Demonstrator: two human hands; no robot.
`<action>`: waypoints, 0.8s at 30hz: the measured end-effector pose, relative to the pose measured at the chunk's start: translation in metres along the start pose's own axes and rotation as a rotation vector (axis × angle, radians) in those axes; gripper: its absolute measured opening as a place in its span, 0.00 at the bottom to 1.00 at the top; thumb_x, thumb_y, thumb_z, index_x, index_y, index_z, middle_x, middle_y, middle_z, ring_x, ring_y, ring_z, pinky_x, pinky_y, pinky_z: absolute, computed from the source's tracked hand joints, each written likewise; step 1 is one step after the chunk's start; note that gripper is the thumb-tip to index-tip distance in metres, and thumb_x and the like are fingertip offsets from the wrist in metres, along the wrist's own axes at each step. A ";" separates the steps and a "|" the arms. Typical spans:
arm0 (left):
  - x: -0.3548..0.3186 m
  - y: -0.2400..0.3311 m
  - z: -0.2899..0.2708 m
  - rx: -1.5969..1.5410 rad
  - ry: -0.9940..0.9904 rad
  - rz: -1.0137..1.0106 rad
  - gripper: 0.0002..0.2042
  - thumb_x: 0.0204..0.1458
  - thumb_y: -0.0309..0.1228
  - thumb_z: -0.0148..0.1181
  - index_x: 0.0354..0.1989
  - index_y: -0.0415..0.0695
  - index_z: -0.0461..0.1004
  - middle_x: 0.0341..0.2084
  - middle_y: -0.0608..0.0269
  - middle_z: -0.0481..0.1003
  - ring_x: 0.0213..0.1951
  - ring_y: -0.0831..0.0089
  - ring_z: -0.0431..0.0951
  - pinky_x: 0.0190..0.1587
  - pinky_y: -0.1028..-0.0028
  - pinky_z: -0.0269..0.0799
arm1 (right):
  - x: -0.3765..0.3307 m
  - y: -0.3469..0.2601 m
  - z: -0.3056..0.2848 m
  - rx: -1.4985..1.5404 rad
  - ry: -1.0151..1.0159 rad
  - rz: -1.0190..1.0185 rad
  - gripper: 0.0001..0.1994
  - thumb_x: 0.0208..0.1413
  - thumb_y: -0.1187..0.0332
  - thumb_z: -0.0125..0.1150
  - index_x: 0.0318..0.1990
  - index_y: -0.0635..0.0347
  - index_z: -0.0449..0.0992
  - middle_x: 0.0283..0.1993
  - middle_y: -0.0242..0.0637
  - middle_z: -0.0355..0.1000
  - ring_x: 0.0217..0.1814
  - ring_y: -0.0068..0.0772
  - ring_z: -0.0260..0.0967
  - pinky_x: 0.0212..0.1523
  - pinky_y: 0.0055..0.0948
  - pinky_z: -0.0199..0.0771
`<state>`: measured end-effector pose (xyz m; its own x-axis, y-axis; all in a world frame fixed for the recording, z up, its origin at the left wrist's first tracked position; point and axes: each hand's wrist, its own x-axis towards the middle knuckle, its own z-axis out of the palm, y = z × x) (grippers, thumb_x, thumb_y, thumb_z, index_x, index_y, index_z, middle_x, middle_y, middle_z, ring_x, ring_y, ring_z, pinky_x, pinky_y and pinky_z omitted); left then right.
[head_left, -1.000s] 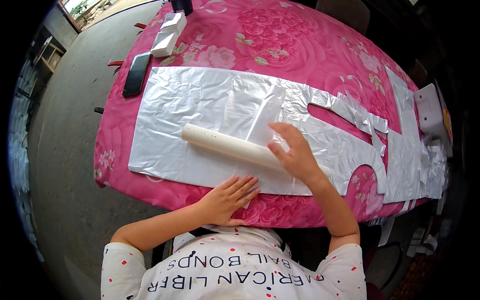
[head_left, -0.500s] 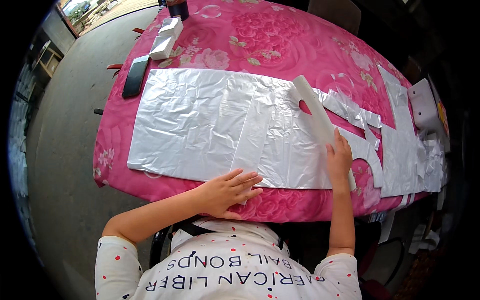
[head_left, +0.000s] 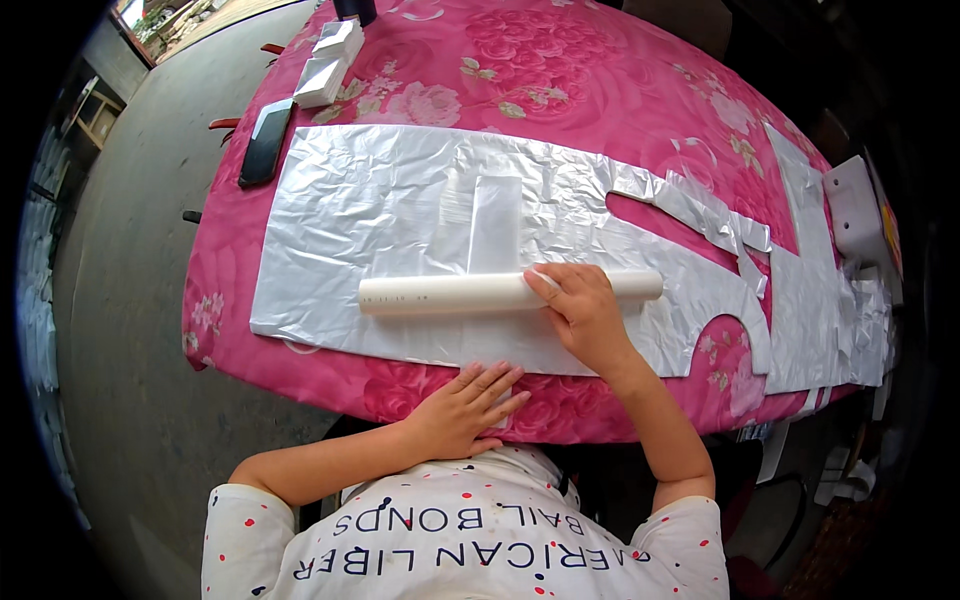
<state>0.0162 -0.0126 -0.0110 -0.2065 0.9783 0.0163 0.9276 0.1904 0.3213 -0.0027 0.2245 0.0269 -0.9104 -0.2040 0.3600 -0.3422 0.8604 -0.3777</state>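
Note:
A flat, whitish plastic carrier bag [head_left: 350, 220] with cut-out handles lies across the table. Over it, my right hand [head_left: 582, 312] is closed around a white plastic pipe [head_left: 430, 294] that lies crosswise, roughly level with the table's front edge. A pale strip [head_left: 496, 225] of smooth film rests on the bag and runs under the pipe; a white end of it seems to show beside my left hand. My left hand [head_left: 465, 408] lies flat with fingers spread at the table's front edge, touching the bag's near edge.
On the pink flowered tablecloth [head_left: 420, 20], a dark phone [head_left: 264, 150] and small stacks of folded white packets [head_left: 322, 80] sit at the left, near a dark cup [head_left: 355, 9]. More plastic bags [head_left: 810, 330] and a white box [head_left: 850, 210] are at the right.
The pipe has swung from slanting over the handle end to lying crosswise on the bag, moved left by my right hand. My left hand stays nearly in place.

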 end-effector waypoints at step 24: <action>-0.023 -0.024 -0.007 -0.181 0.301 0.258 0.13 0.42 0.26 0.58 0.38 0.39 0.72 0.44 0.56 0.72 0.46 0.65 0.73 0.50 0.67 0.70 | -0.016 -0.028 0.014 0.193 -0.267 -0.163 0.23 0.36 0.80 0.55 0.47 0.62 0.70 0.53 0.42 0.66 0.57 0.43 0.61 0.56 0.36 0.63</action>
<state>-0.0035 -0.0404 -0.0125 -0.0817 0.9195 0.3845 0.8967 -0.1006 0.4311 0.0179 0.1972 0.0195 -0.8600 -0.4681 0.2032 -0.5025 0.7078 -0.4965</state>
